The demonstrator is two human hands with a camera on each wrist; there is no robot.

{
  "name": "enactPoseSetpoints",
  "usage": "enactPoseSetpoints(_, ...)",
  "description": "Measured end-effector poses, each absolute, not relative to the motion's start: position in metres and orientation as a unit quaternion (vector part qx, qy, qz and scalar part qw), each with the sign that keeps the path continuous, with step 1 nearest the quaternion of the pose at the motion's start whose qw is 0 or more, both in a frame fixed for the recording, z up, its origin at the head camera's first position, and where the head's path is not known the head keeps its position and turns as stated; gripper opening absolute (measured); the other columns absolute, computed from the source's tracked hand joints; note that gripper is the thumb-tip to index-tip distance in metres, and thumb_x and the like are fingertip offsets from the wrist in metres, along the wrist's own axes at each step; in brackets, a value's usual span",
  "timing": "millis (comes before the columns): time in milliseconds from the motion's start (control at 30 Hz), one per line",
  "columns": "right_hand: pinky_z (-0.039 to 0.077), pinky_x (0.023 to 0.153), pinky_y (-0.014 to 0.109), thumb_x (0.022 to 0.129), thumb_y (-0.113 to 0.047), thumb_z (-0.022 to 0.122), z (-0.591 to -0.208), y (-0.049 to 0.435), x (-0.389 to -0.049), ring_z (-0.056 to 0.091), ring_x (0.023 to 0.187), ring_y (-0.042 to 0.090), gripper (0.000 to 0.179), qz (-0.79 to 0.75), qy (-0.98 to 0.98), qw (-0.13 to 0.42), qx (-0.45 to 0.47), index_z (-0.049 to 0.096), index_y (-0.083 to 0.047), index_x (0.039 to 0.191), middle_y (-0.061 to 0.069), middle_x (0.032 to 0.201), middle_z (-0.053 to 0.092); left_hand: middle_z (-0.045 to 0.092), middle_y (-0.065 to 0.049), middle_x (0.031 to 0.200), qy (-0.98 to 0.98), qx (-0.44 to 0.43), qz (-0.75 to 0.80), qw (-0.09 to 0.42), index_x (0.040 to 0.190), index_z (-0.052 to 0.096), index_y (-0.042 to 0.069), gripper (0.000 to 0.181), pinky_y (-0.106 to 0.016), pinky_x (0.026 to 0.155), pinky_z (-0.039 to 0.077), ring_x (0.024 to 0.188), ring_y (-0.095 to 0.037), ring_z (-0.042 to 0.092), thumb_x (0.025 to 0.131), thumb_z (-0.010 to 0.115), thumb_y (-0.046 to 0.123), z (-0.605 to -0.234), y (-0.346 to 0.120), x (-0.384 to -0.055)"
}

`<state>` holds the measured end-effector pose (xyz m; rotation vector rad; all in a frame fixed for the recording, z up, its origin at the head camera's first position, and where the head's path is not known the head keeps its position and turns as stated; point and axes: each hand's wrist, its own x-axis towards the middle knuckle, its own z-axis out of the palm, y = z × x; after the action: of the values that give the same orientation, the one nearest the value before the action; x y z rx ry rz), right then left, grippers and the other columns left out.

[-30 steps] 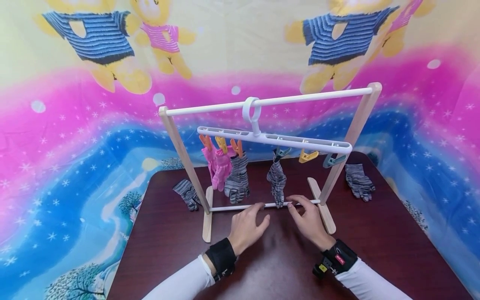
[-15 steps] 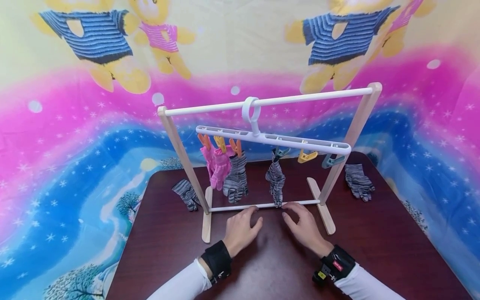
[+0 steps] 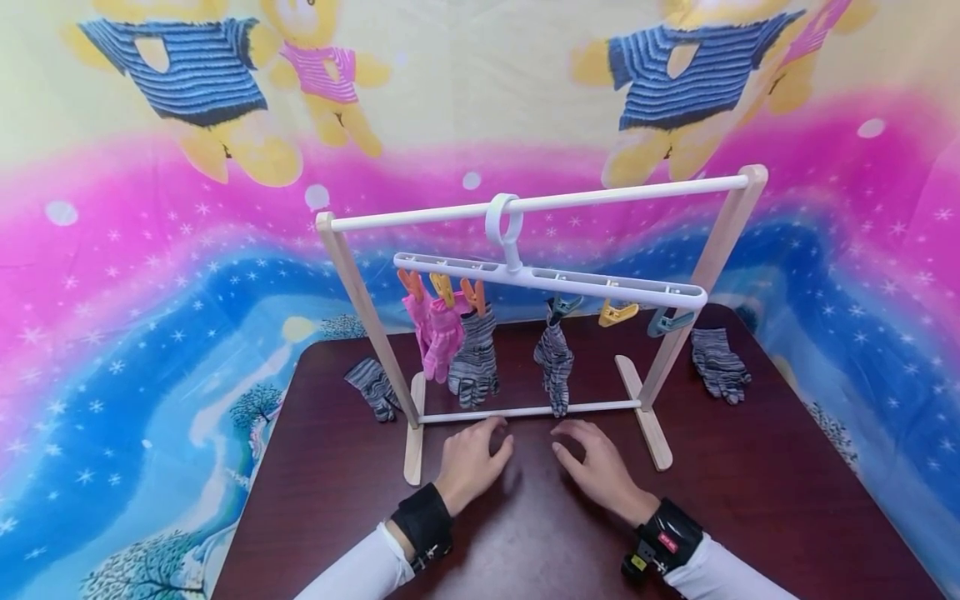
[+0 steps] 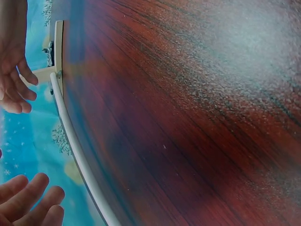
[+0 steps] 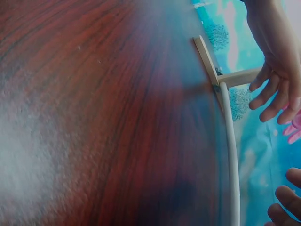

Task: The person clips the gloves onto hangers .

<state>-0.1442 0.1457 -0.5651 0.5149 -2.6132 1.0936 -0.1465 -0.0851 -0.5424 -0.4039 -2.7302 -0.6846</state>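
Observation:
My left hand point(image 3: 472, 462) hovers over the table in front of the rack's lower rod point(image 3: 517, 412), fingers loosely bent and holding nothing. Facing it, my right hand point(image 3: 600, 471) hangs relaxed with nothing in it. Above them a white hanger point(image 3: 600, 285) hooks over the rack's top rod point(image 3: 622, 195). Pink gloves point(image 3: 442, 337) and a grey striped glove point(image 3: 476, 358) hang from clips at its left. Another grey glove point(image 3: 555, 358) dangles from a green clip point(image 3: 567, 305) right of the hook. A yellow clip point(image 3: 618, 313) and a second green clip point(image 3: 670, 322) hold nothing.
Two more grey gloves lie on the dark table point(image 3: 720, 500): one glove point(image 3: 373, 388) by the left post point(image 3: 371, 321), another glove point(image 3: 718, 364) beyond the right post point(image 3: 693, 292). The rack's wooden feet point(image 3: 645, 417) stand on the table. A patterned cloth point(image 3: 480, 92) hangs behind.
Both hands have drawn back from the lower rod toward the person. My right hand has also shifted left, away from the hanging grey glove's tip.

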Motion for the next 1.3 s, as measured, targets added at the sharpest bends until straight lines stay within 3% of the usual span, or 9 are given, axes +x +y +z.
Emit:
enactPoseSetpoints(767, 0.053, 0.092, 0.040, 0.090, -0.020, 0.074, -0.574, 0.126, -0.134, 0.064, 0.110, 0.017, 0.017, 0.352, -0.910, 0.109, 0.188, 0.074, -0.016, 0.106, -0.001, 0.113, 0.071, 0.077, 0.009, 0.087, -0.940, -0.069, -0.286, 0.176, 0.107, 0.073, 0.020, 0.019, -0.031, 0.063, 0.051, 0.077, -0.012, 0.073, 0.091, 0.069, 0.030, -0.552, -0.126, -0.145)
enactPoseSetpoints(1100, 0.053, 0.093, 0.041, 0.090, -0.019, 0.074, -0.575, 0.116, -0.134, 0.065, 0.111, 0.018, 0.018, 0.357, -0.907, 0.110, 0.194, 0.074, -0.014, 0.108, -0.001, 0.114, 0.070, 0.078, 0.008, 0.087, -0.940, -0.012, -0.288, 0.183, 0.112, 0.074, 0.020, 0.025, -0.043, 0.065, 0.053, 0.075, -0.012, 0.072, 0.092, 0.067, 0.032, -0.547, -0.144, -0.143)
enactPoseSetpoints(1300, 0.052, 0.094, 0.041, 0.093, -0.021, 0.072, -0.574, 0.110, -0.136, 0.064, 0.112, 0.017, 0.020, 0.359, -0.909, 0.077, 0.197, 0.074, -0.013, 0.111, -0.002, 0.115, 0.070, 0.078, 0.007, 0.089, -0.938, 0.001, -0.294, 0.186, 0.111, 0.075, 0.020, 0.023, -0.044, 0.066, 0.053, 0.077, -0.014, 0.074, 0.093, 0.067, 0.031, -0.551, -0.157, -0.142)
